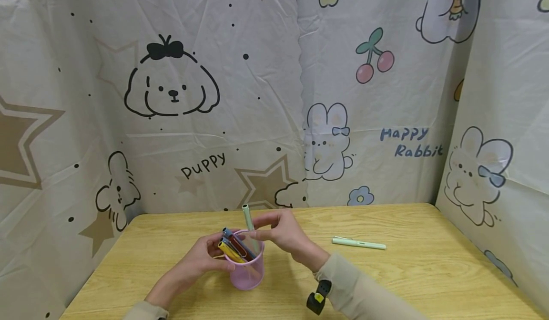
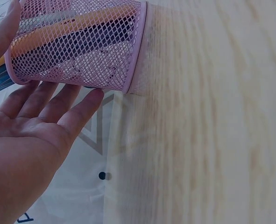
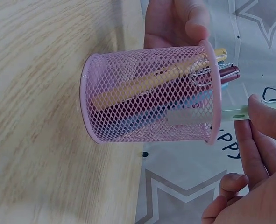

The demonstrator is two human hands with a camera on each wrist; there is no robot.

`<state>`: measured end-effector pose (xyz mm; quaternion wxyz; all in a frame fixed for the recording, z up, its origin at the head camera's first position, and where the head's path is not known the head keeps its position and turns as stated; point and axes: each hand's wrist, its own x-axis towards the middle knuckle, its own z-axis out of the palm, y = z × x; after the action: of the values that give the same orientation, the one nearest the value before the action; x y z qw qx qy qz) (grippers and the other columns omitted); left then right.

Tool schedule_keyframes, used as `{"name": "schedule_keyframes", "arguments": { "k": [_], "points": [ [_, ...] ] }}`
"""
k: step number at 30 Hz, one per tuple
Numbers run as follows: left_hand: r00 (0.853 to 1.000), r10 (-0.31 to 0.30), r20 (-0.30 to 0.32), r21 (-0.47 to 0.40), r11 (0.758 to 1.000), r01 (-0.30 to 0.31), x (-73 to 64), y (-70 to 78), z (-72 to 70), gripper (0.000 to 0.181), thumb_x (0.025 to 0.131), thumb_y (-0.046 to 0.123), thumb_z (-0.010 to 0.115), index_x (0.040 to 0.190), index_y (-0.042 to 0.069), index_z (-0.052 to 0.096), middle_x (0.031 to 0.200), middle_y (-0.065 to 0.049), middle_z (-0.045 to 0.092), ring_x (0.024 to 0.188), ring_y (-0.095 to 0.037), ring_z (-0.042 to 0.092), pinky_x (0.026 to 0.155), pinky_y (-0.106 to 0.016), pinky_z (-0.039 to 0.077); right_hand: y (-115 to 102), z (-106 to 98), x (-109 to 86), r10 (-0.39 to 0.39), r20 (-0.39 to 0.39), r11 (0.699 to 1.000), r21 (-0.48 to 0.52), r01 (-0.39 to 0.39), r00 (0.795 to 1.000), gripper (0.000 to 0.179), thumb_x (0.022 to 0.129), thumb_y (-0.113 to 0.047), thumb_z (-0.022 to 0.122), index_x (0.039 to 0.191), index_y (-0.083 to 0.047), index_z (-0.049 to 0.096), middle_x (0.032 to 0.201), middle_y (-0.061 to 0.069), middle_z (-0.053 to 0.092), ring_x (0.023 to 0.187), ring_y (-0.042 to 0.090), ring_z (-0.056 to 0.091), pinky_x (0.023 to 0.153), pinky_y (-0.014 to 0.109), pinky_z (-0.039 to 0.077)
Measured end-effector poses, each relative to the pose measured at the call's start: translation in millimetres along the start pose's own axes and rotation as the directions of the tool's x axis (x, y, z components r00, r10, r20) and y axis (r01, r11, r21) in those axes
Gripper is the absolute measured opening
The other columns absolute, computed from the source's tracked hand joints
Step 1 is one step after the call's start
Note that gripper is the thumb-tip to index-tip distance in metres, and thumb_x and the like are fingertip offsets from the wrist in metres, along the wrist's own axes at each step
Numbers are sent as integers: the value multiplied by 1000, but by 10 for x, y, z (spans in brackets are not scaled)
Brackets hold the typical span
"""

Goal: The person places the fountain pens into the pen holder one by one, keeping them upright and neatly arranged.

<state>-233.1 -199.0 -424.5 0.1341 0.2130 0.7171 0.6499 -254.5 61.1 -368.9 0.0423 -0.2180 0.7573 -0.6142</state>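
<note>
A pink mesh pen cup (image 1: 247, 277) stands upright on the table with several pens in it, among them a yellow pen (image 3: 147, 78) and a dark red pen (image 3: 229, 73). My left hand (image 1: 198, 258) holds the cup from the left, thumb by the rim and fingers (image 2: 84, 112) along the far side. Between thumb and fingers my right hand (image 1: 285, 234) pinches a light green pen (image 1: 247, 216). Its lower part is inside the cup, seen through the mesh in the right wrist view, and its upper end sticks up above the rim.
A second light green pen (image 1: 359, 243) lies on the wooden table (image 1: 407, 282) to the right of the cup. Printed curtains (image 1: 257, 134) hang behind the table and along both sides. A black strap with a small device (image 1: 319, 298) is on the right sleeve.
</note>
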Motion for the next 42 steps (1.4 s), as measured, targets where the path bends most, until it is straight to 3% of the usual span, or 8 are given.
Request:
{"name": "schedule_keyframes", "arguments": {
  "k": [5,15,22,26,28,33,38,42],
  "points": [
    [1000,-6,3,-6,1000,6,-7,6,4,74,92,9,82,156,-1,46,146,-22,59,118,-30,66,95,-35,56,32,10,9,10,4,1000,0,-10,1000,26,84,-7,88,108,-1,81,104,8,79,93,18,62,77,30,52],
    [1000,5,3,0,1000,-5,-1,-16,3,75,91,8,82,156,-1,47,147,-20,59,121,-30,64,97,-36,55,122,43,7,-4,21,1000,-26,4,1000,19,85,-6,87,103,-4,83,99,5,79,100,24,64,75,29,51],
    [1000,-19,-16,3,1000,19,-20,-3,-3,73,90,10,84,150,-9,48,127,-15,68,113,-28,67,93,-35,57,112,7,-14,-27,22,996,-86,29,999,22,83,-4,86,105,-4,83,102,4,79,104,15,64,82,31,46],
    [999,-35,-20,2,999,35,-27,14,-2,73,90,11,84,151,-8,48,126,-13,68,113,-28,67,94,-35,56,74,-72,-57,-45,22,989,-140,47,999,17,86,-9,86,103,-7,83,100,1,79,96,15,62,77,29,42],
    [999,-35,-26,2,999,35,-28,15,0,75,89,10,84,152,-7,47,125,-13,68,112,-28,67,93,-35,56,66,-135,-86,-55,31,982,-176,60,998,15,87,-11,86,102,-8,84,98,1,79,82,14,58,70,27,40],
    [999,-10,-33,3,1000,10,-24,10,10,72,87,8,86,147,-9,51,122,-14,69,110,-28,67,93,-35,56,101,-342,-174,-94,60,960,-261,106,994,12,89,-11,85,101,-10,84,97,2,78,68,12,47,63,24,36],
    [1000,3,-30,-1,1000,-3,-26,5,15,69,86,7,85,144,-10,52,120,-14,68,108,-29,67,93,-35,55,216,-601,-263,-102,74,911,-395,124,992,11,89,-12,85,99,-17,83,95,-6,77,66,9,45,62,25,37],
    [999,-5,-34,-3,1000,5,-32,10,14,69,87,7,85,145,-10,52,121,-14,68,109,-29,67,92,-34,56,352,-840,-331,-94,80,867,-482,121,992,15,89,-12,85,101,-20,83,95,-12,74,77,15,57,69,30,43]
  ]
}}
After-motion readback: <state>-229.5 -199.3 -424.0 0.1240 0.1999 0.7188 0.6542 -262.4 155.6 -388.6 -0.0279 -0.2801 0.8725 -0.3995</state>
